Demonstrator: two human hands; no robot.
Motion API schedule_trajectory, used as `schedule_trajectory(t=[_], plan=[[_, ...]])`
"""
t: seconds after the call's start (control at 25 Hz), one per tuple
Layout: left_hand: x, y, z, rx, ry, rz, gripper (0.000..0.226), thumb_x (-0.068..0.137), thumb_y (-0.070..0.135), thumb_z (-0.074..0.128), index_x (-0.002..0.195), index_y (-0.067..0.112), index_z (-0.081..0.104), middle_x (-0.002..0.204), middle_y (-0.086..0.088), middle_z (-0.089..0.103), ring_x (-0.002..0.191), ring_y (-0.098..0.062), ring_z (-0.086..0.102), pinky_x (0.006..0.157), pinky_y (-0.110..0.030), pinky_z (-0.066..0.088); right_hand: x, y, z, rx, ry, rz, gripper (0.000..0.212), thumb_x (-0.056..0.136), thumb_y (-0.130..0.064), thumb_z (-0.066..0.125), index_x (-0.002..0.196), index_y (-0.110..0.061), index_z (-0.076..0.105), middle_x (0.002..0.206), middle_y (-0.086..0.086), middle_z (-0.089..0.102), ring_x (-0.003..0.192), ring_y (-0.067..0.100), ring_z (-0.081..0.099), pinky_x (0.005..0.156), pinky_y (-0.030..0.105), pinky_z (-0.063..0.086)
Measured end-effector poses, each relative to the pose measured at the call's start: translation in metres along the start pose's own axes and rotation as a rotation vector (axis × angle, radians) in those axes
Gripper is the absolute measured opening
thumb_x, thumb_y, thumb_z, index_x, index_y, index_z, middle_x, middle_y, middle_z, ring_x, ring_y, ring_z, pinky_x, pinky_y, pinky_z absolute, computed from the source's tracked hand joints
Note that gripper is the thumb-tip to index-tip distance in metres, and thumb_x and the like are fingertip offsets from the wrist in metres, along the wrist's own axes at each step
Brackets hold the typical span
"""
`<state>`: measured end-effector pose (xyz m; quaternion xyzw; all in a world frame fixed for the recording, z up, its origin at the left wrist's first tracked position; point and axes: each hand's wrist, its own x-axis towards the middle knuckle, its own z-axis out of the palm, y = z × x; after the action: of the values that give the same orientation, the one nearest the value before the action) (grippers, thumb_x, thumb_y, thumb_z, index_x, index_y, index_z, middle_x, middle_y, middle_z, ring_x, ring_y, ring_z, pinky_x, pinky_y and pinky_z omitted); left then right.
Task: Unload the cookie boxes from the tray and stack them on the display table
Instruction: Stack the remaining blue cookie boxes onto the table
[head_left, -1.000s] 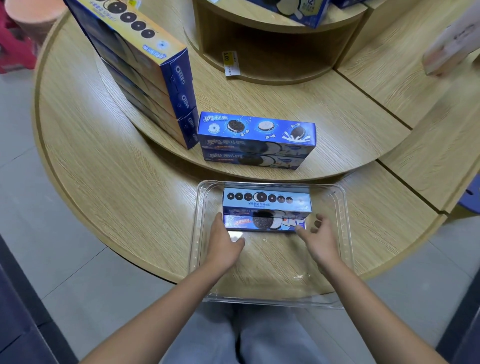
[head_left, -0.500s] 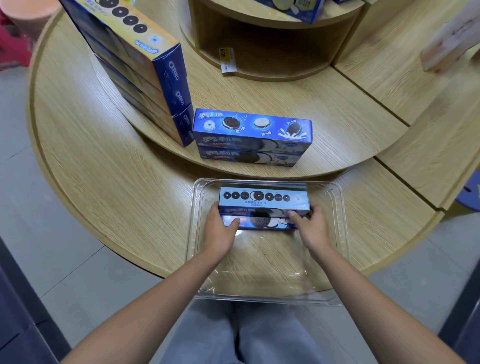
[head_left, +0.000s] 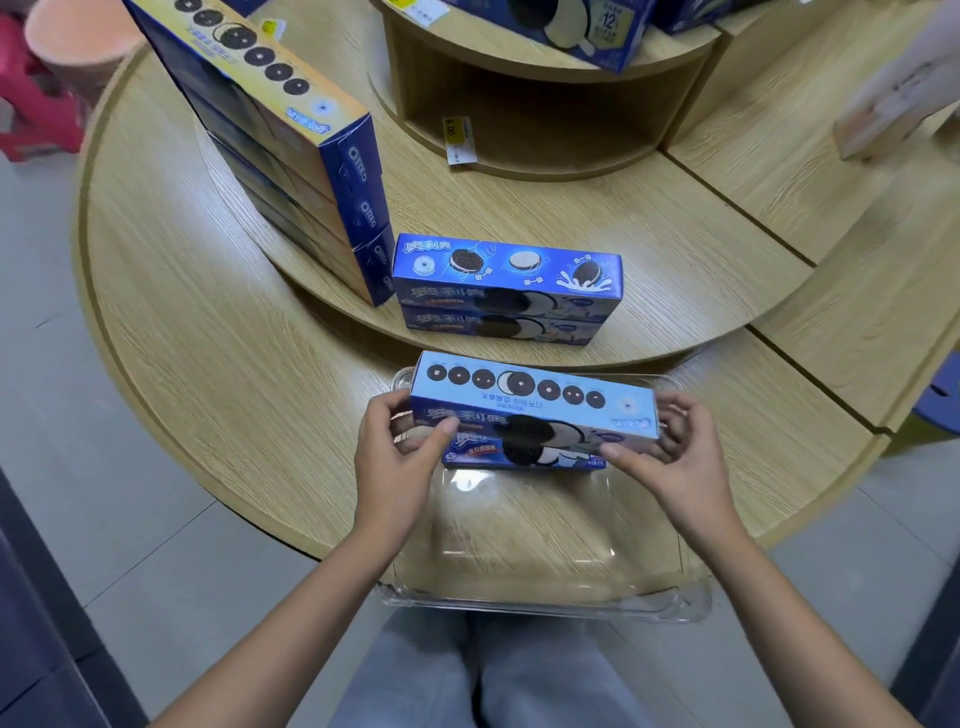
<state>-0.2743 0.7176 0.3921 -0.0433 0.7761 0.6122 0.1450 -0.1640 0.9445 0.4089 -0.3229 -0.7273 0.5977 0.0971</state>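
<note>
The table was wide and round, with a clear tray at its near edge. A two-box pile sat just behind the tray. One box was held up over the tray, above a last box. It was pinched at its ends by the left hand and right hand. Next, it likely had to be carried to the pile and laid flat on top.

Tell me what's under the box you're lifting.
Under the lifted box, held by the left hand and right hand, one more cookie box lies in the clear tray. Its top is covered.
</note>
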Motion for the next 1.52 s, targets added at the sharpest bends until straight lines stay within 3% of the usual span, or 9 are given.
schedule_trajectory(t=[0.12,0.36,0.48,0.56,0.76,0.96,1.04,1.24,1.52], plan=[[0.002,0.028,-0.006,0.001,0.004,0.150,0.035,0.078,0.021,0.073,0.106,0.027,0.053,0.113,-0.002,0.061,0.093,-0.002,0.061,0.074,-0.014,0.050,0.003,-0.033,-0.016,-0.067,-0.048,-0.114,0.076,0.052,-0.047,0.084,0.118,-0.027,0.052,0.110,-0.008,0.064,0.098,0.003,0.063,0.084,0.015,0.050],[0.038,0.083,-0.006,0.107,0.102,0.414,0.035,0.081,0.021,0.068,0.114,0.023,0.057,0.106,0.004,0.063,0.089,-0.002,0.059,0.079,-0.016,0.048,0.042,-0.095,-0.023,-0.116,0.002,-0.349,0.064,0.058,-0.040,0.083,0.114,-0.041,0.052,0.109,-0.021,0.065,0.107,0.002,0.060,0.093,0.023,0.049],[0.061,0.094,-0.004,0.149,0.151,0.424,0.035,0.084,0.023,0.065,0.117,0.016,0.057,0.105,0.004,0.065,0.090,0.001,0.059,0.079,-0.012,0.047,0.078,-0.108,-0.013,-0.194,-0.016,-0.386,0.066,0.065,-0.037,0.078,0.125,-0.030,0.051,0.120,-0.007,0.062,0.114,0.012,0.058,0.098,0.041,0.049],[0.073,0.095,-0.005,0.209,0.167,0.420,0.036,0.086,0.026,0.063,0.119,0.015,0.056,0.112,0.000,0.067,0.096,-0.007,0.061,0.079,-0.013,0.048,0.094,-0.110,-0.004,-0.226,-0.041,-0.382,0.061,0.069,-0.032,0.077,0.124,-0.026,0.052,0.116,-0.011,0.063,0.111,0.009,0.058,0.097,0.044,0.049],[0.085,0.087,-0.004,0.256,0.168,0.402,0.035,0.085,0.027,0.063,0.118,0.017,0.058,0.110,-0.001,0.068,0.095,-0.011,0.063,0.079,-0.015,0.048,0.110,-0.098,0.006,-0.277,-0.072,-0.355,0.056,0.074,-0.026,0.075,0.125,-0.025,0.052,0.113,-0.016,0.061,0.110,0.009,0.057,0.096,0.045,0.048],[0.089,0.079,-0.004,0.311,0.195,0.412,0.033,0.085,0.029,0.061,0.116,0.020,0.059,0.108,0.003,0.068,0.095,-0.015,0.063,0.085,-0.034,0.053,0.111,-0.091,0.012,-0.259,-0.055,-0.334,0.062,0.073,-0.023,0.077,0.129,-0.021,0.051,0.114,-0.012,0.063,0.107,0.006,0.057,0.096,0.036,0.048],[0.090,0.078,-0.004,0.332,0.204,0.421,0.033,0.086,0.030,0.060,0.117,0.020,0.059,0.109,0.002,0.068,0.095,-0.014,0.063,0.084,-0.031,0.052,0.110,-0.091,0.014,-0.245,-0.053,-0.322,0.063,0.073,-0.022,0.077,0.129,-0.023,0.049,0.111,-0.015,0.061,0.107,0.005,0.057,0.095,0.037,0.049],[0.092,0.076,-0.005,0.258,0.169,0.399,0.034,0.086,0.021,0.062,0.119,0.016,0.058,0.102,0.004,0.065,0.089,-0.003,0.058,0.072,0.000,0.042,0.107,-0.089,0.017,-0.243,-0.043,-0.311,0.064,0.075,-0.022,0.075,0.132,-0.023,0.045,0.115,-0.012,0.059,0.112,0.011,0.056,0.090,0.037,0.053],[0.066,0.054,-0.006,0.156,0.248,0.334,0.033,0.084,0.008,0.058,0.116,0.014,0.049,0.105,0.005,0.057,0.085,0.002,0.056,0.074,-0.006,0.044,0.082,-0.065,0.011,-0.170,0.074,-0.182,0.070,0.073,-0.023,0.077,0.133,-0.026,0.041,0.124,-0.004,0.054,0.107,0.010,0.055,0.086,0.025,0.046]])
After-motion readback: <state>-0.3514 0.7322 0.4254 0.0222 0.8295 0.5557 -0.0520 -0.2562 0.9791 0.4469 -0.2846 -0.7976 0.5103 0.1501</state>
